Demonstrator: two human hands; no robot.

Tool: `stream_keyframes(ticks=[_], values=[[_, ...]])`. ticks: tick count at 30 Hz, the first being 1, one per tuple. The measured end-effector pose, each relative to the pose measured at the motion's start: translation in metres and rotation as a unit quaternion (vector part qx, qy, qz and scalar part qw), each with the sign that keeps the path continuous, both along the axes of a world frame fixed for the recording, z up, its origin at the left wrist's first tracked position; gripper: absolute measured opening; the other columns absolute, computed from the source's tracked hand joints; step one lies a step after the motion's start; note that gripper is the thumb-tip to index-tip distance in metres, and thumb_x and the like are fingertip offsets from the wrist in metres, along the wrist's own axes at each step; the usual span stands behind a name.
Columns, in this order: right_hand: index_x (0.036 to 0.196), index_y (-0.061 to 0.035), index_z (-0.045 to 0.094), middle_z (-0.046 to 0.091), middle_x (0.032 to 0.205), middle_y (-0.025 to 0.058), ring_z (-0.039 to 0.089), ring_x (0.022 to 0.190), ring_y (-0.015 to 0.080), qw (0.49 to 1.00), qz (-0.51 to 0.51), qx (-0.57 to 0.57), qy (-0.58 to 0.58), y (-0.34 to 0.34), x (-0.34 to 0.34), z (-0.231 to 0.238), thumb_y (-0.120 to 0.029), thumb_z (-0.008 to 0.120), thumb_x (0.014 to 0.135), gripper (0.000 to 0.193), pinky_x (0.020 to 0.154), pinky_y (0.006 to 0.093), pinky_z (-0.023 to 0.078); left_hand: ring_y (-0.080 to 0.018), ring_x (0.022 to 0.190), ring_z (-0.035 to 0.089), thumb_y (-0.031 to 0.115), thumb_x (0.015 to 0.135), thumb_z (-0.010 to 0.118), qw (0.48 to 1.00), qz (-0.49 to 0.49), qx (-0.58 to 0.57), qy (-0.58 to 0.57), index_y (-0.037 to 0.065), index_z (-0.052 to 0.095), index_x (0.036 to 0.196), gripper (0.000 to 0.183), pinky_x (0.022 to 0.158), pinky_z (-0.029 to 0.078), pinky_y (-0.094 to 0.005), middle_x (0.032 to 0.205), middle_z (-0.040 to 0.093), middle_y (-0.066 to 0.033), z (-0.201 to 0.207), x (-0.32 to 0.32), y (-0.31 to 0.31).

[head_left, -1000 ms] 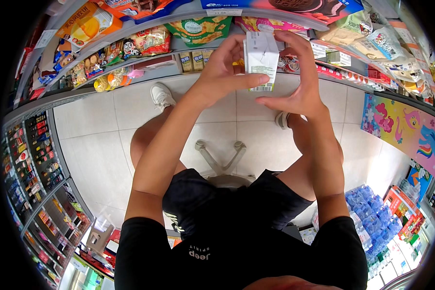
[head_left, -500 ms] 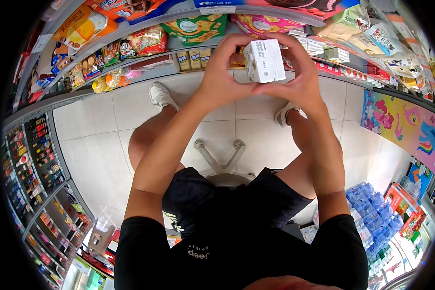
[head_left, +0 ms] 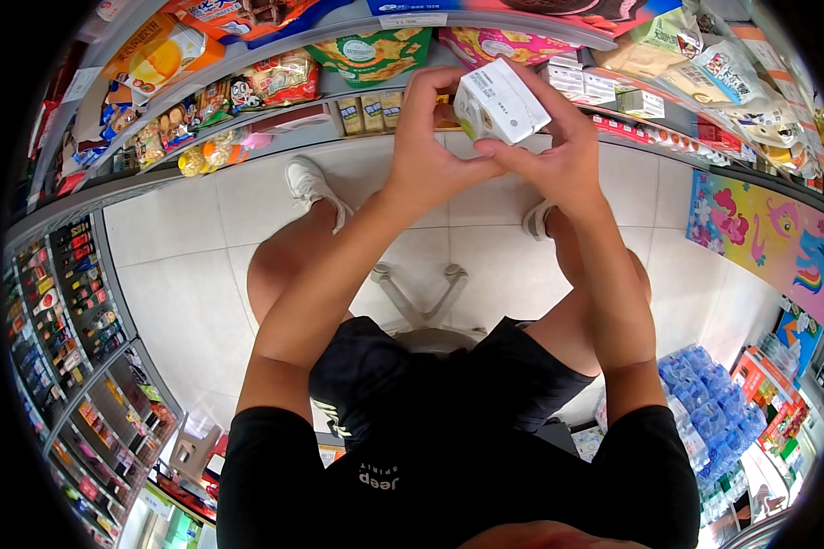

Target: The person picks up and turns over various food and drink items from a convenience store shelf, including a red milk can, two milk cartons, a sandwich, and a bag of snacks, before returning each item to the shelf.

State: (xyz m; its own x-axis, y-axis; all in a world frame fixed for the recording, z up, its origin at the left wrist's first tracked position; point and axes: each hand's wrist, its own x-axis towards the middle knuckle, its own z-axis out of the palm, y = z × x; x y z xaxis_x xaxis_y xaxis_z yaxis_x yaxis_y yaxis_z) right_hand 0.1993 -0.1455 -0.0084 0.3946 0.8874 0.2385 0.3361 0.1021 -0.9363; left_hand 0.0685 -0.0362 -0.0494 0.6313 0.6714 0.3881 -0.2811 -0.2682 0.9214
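box: small white carton point(head_left: 499, 110) up at 12 o'clock, tilted, one corner poking toward the shelves; smooth card faces, small dark print on the top face, a greenish patch on the left face
left hand: left hand point(head_left: 430, 151) cups the carton from its 9 o'clock side, fingers point(head_left: 423, 91) curled up and over the left edge
right hand: right hand point(head_left: 558, 156) pinches it from 3 o'clock, thumb under the bottom edge, fingers wrapped round the far side, so both hands are clamped on the same box
shelf behind: long grey shelf point(head_left: 302, 123) curving across the top; an orange crinkly bag point(head_left: 160, 59) at 10 o'clock, a green cracker bag point(head_left: 371, 55) near 11, a pink bag point(head_left: 513, 41) at 12, all glossy plastic
small stuff: row of little yellow-brown packs point(head_left: 371, 112) just left of the hands, round yellow sweets point(head_left: 192, 160) further left
right side: pale paper-look bags point(head_left: 732, 73) at 2 o'clock, bright cartoon pony panel point(head_left: 769, 242) at 3
lower right: shrink-wrapped blue bottle packs point(head_left: 705, 412) at 4 o'clock
floor: pale square floor tiles point(head_left: 183, 274), matte
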Motion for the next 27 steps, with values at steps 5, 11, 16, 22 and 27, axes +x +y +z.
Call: stream_keyframes(ticks=[5,11,16,22,27], values=[[0.140,-0.0016,0.053,0.066,0.126,0.0089,0.061,0.114,0.0146,0.992,-0.019,0.024,0.123,0.002,-0.005,0.000,-0.015,0.079,0.086,0.062,0.097,0.0295,0.048,-0.0173,0.109,0.058,0.013,0.072,0.088,0.994,-0.064,-0.064,-0.056,0.002,0.051,0.124,0.065,0.091,0.054,-0.0333,0.120,0.054,-0.0081,0.012,-0.004,0.007],[0.132,-0.0002,0.056,0.066,0.120,0.0069,0.060,0.108,0.0123,0.969,-0.071,0.079,0.224,0.003,-0.004,-0.004,-0.030,0.058,0.103,0.042,0.094,0.0279,0.047,-0.0141,0.108,0.059,0.006,0.091,0.069,0.917,-0.187,-0.352,-0.008,0.001,0.054,0.121,0.034,0.095,0.048,-0.0290,0.114,0.063,-0.0062,0.029,-0.010,0.021],[0.128,-0.0014,0.058,0.066,0.116,0.0061,0.060,0.103,0.0113,0.963,-0.112,0.060,0.237,0.005,-0.007,-0.002,-0.046,0.050,0.105,0.051,0.090,0.0281,0.048,-0.0143,0.108,0.061,0.007,0.090,0.072,0.901,-0.214,-0.376,0.006,0.003,0.058,0.117,0.031,0.095,0.047,-0.0298,0.112,0.066,-0.0063,0.027,-0.009,0.019],[0.118,0.0000,0.063,0.067,0.106,0.0066,0.062,0.094,0.0102,0.928,-0.141,0.012,0.345,0.006,-0.007,0.004,-0.049,0.052,0.102,0.052,0.083,0.0255,0.048,-0.0136,0.100,0.064,0.010,0.090,0.073,0.898,-0.226,-0.376,0.024,0.003,0.059,0.116,0.030,0.088,0.051,-0.0292,0.106,0.068,-0.0057,0.026,-0.012,0.019],[0.103,-0.0003,0.068,0.069,0.095,0.0056,0.062,0.084,0.0085,0.905,-0.157,-0.041,0.393,0.006,0.000,0.006,-0.045,0.061,0.098,0.045,0.077,0.0239,0.047,-0.0113,0.095,0.064,0.011,0.090,0.073,0.886,-0.235,-0.397,0.041,0.003,0.061,0.113,0.027,0.081,0.051,-0.0273,0.103,0.068,-0.0044,0.022,-0.012,0.021]])
